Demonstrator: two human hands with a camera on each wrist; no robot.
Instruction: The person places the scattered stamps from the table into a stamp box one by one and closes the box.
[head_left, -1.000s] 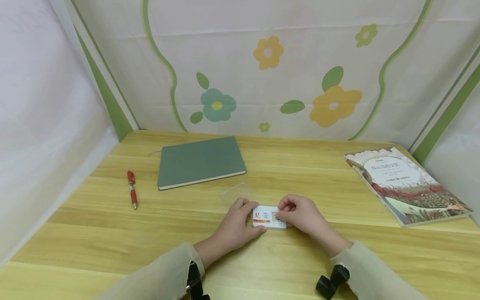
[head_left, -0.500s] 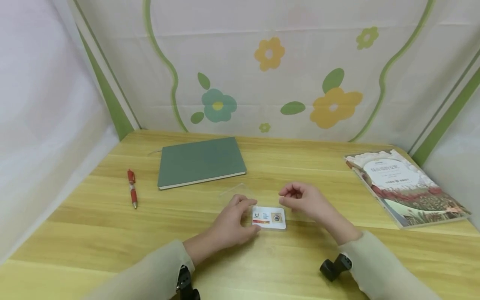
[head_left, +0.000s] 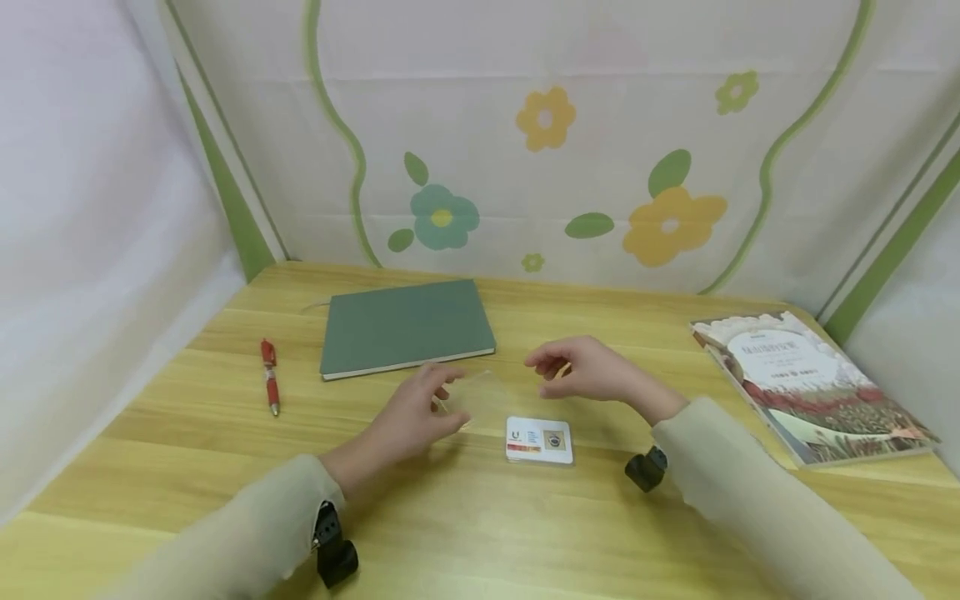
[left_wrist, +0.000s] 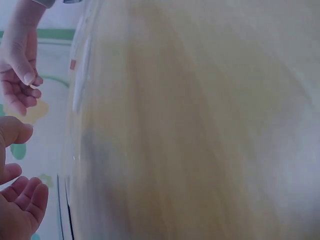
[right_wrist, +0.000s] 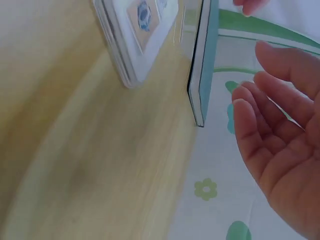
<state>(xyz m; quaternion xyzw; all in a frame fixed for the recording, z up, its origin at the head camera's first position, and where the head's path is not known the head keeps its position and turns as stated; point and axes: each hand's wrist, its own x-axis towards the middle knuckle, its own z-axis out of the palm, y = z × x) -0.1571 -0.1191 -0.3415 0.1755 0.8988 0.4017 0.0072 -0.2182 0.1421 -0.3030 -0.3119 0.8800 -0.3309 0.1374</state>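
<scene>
A small white stack of cards [head_left: 538,440], its top printed with a logo and a picture, lies flat on the table; its layered edge [right_wrist: 122,50] shows in the right wrist view. Just behind and left of it rests a thin clear plastic cover [head_left: 489,400], hard to make out. My left hand [head_left: 412,417] is at that cover's left side, fingers loosely bent and apart; nothing shows between them in the left wrist view. Above the table, behind the cards, my right hand [head_left: 588,371] hovers with relaxed, bent fingers, holding nothing.
A green notebook [head_left: 408,327] lies behind the clear cover. To the left is a red pen [head_left: 270,377]. An illustrated book [head_left: 810,387] lies at the right. Flower-printed cloth [head_left: 480,133] hangs along the table's back edge.
My right hand has let go of the cards and moved back and slightly left. The left hand has released the cards' left edge and moved left to the clear cover.
</scene>
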